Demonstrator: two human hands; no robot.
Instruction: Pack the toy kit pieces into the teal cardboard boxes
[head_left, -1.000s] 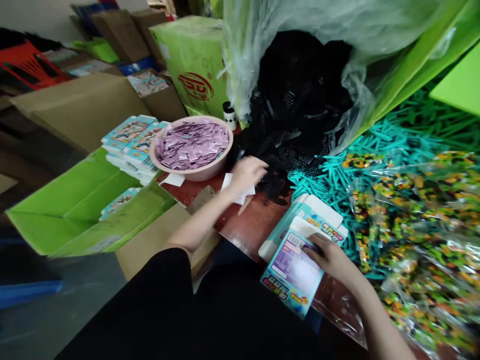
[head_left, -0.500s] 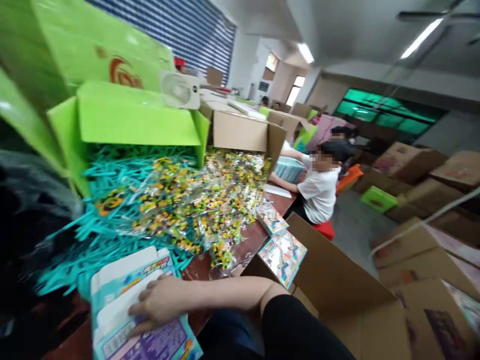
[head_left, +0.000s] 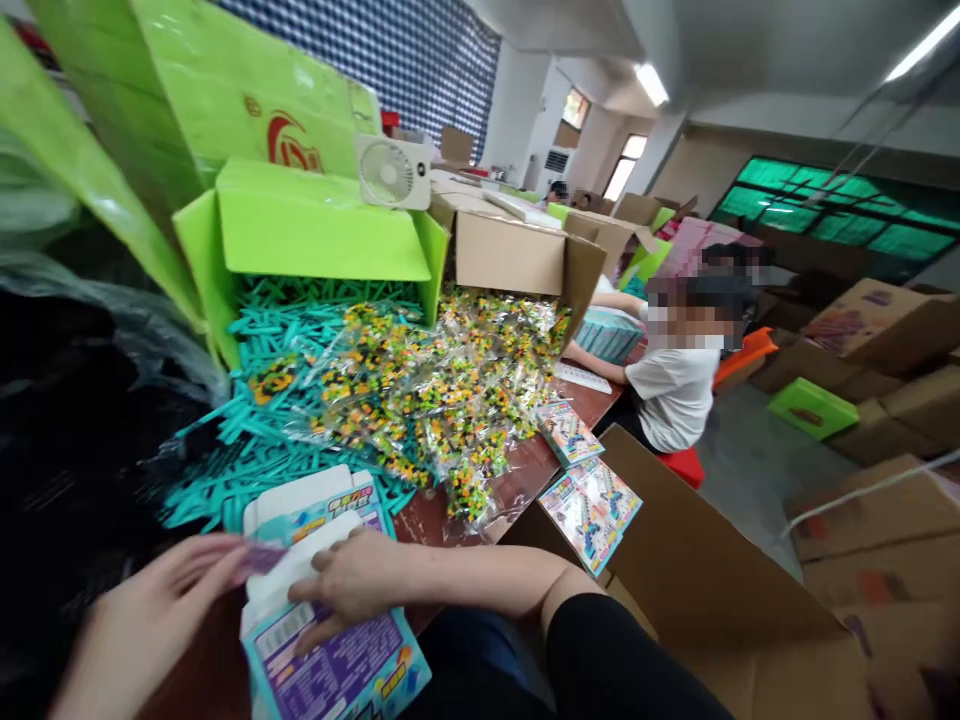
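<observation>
My right hand (head_left: 356, 578) lies over the open end of a teal and purple printed carton (head_left: 337, 660), its fingers on the white flap and its thumb on the printed face. At the carton's left edge, my left hand (head_left: 161, 610) pinches a small purple, see-through piece (head_left: 259, 560), blurred, perhaps a packet. Just beyond the carton are a heap of teal plastic strips (head_left: 281, 330) and a pile of clear bags (head_left: 472, 400) with small yellow, orange, green and black pieces.
To the right, printed boxes (head_left: 589, 510) lie at the edge of a large open cardboard box (head_left: 697, 560). Behind the heaps stand a green carton (head_left: 322, 225) and a small white fan (head_left: 394, 172). A co-worker in a white shirt (head_left: 671, 395) sits at the table.
My left hand has come into view from the left with the purple piece, up to the carton. My right hand stays on the carton. The view has swung slightly left.
</observation>
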